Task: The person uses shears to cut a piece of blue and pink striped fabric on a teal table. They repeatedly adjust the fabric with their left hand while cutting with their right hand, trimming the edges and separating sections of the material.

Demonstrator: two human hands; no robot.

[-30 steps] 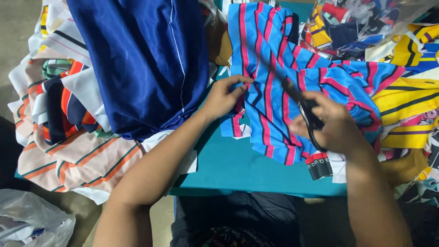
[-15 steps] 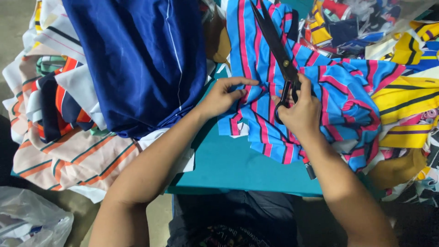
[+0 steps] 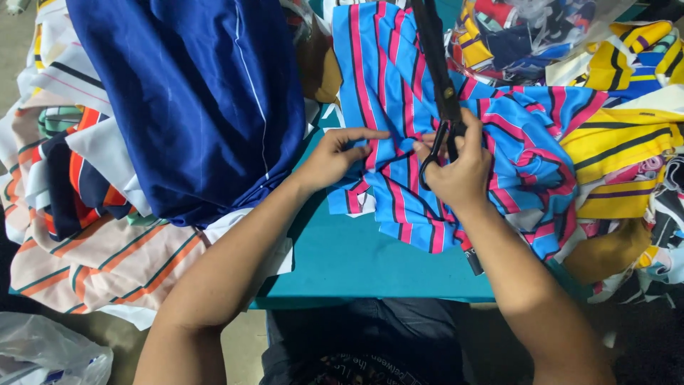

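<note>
A blue fabric with pink and black stripes (image 3: 385,85) lies crumpled on the teal table (image 3: 356,264). My left hand (image 3: 335,157) pinches its left edge with fingers stretched to the right. My right hand (image 3: 459,171) grips the handles of long black scissors (image 3: 438,71), whose closed blades point away from me over the striped fabric. The two hands are close together, almost touching.
A large dark blue cloth (image 3: 192,100) drapes over a heap of striped white, orange and navy fabrics (image 3: 78,214) on the left. Yellow striped fabrics (image 3: 627,157) and mixed scraps pile up on the right. A clear plastic bag (image 3: 50,353) sits at the bottom left.
My right hand has moved left and away from me with the scissors, whose blades now point straight away over the striped fabric. My left hand stays on the fabric's edge.
</note>
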